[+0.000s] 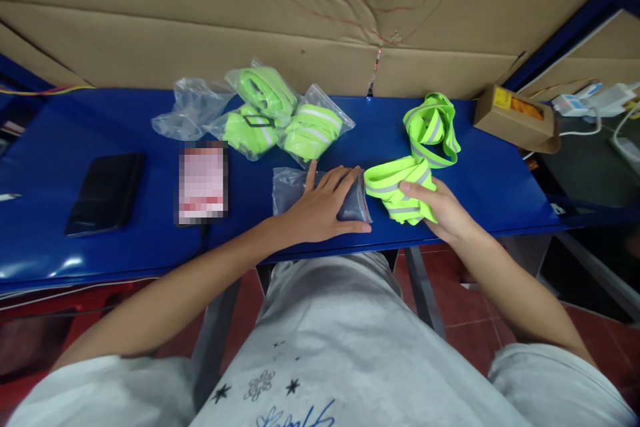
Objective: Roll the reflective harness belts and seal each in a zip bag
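L hand [327, 203] lay flat, fingers spread, on clear bag [287, 188], ctr of frame; R hand [447, 210], right of ctr, gripped folded neon strap [400, 190] w/ grey stripes.

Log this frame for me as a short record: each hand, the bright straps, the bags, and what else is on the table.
left hand: left hand spread flat on a clear zip bag
right hand: right hand gripping a folded neon reflective strap
loose strap: coiled neon strap, behind the gripped one
packed straps: three filled clear bags, grouped
spare bag: crumpled clear bag, left of the packed ones
table left: flat black object; pixelated pinkish item
table right: open cardboard box, orange contents
surface: blue table
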### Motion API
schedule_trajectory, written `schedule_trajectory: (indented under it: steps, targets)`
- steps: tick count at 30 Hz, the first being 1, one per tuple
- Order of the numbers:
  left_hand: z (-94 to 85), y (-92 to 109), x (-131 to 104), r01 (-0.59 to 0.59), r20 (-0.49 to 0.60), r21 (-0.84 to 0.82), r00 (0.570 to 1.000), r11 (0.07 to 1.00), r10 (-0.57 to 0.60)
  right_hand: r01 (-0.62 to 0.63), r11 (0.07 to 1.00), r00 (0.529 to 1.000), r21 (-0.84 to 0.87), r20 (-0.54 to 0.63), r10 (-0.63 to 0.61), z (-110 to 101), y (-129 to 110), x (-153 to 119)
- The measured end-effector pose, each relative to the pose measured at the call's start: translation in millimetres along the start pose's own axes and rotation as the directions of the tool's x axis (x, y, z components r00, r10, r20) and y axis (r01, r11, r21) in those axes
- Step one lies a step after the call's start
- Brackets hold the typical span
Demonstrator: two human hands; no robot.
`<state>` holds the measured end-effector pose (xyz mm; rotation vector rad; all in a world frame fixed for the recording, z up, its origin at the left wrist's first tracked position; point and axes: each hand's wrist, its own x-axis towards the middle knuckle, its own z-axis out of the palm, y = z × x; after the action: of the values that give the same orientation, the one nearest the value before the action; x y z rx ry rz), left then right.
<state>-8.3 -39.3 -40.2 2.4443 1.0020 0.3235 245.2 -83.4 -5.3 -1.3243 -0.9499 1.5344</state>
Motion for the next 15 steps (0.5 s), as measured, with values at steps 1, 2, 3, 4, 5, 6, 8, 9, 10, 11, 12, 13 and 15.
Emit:
schedule_trajectory:
  steps: [1,2,3,4,5,6,8,9,10,11,12,13,15]
  targets:
    - [-0.2,0.0,0.4,0.017,-0.021,-0.030,1.000,0.999,-0.018,-0.015,1.000,1.000,-0.006,0.012,0.015,1.5,1.0,1.7]
    - [-0.7,-0.1,0.6,0.034,-0.051,-0.059,0.998,0.998,-0.037,-0.035,0.999,0.999,-0.020,0.020,0.035,2.3,1.6,3.2]
    - [-1.2,-0.1,0.6,0.046,-0.085,-0.084,0.995,0.995,-0.053,-0.059,0.997,0.998,-0.041,0.023,0.060,2.6,1.4,4.4]
    - [-1.8,0.1,0.4,0.054,-0.117,-0.102,0.991,0.993,-0.066,-0.084,0.994,0.996,-0.064,0.023,0.086,2.2,0.5,5.1]
    - [-2.3,0.6,0.0,0.057,-0.143,-0.109,0.987,0.992,-0.073,-0.106,0.991,0.994,-0.085,0.023,0.108,1.4,-1.2,5.4]
    - [-2.6,1.4,-0.5,0.055,-0.164,-0.103,0.984,0.993,-0.071,-0.117,0.988,0.993,-0.099,0.020,0.119,0.5,-3.7,5.4]
    - [-2.8,4.0,-1.4,0.028,-0.190,-0.060,0.981,0.998,-0.039,-0.102,0.988,0.995,-0.118,0.003,0.103,-0.7,-10.5,4.5]
    - [-2.5,5.6,-1.7,0.007,-0.204,-0.029,0.979,1.000,-0.013,-0.082,0.987,0.997,-0.137,-0.010,0.081,-0.8,-14.5,4.0]
    - [-2.0,7.2,-1.8,-0.012,-0.224,0.006,0.974,1.000,0.013,-0.060,0.982,0.998,-0.178,-0.015,0.058,-0.4,-18.7,3.5]
    - [-1.4,8.7,-1.8,-0.030,-0.250,0.042,0.968,0.999,0.039,-0.043,0.967,0.999,-0.250,-0.003,0.043,0.3,-23.0,3.1]
    - [-0.5,10.0,-1.7,-0.044,-0.276,0.079,0.959,0.996,0.064,-0.033,0.938,0.999,-0.345,0.027,0.045,1.3,-27.2,3.0]
    - [0.5,10.9,-1.5,-0.055,-0.297,0.113,0.951,0.992,0.087,-0.025,0.895,0.996,-0.445,0.066,0.061,2.5,-31.3,3.1]
    - [2.7,11.9,-1.2,-0.073,-0.311,0.165,0.942,0.984,0.122,-0.004,0.813,0.982,-0.583,0.149,0.112,5.1,-38.9,4.5]
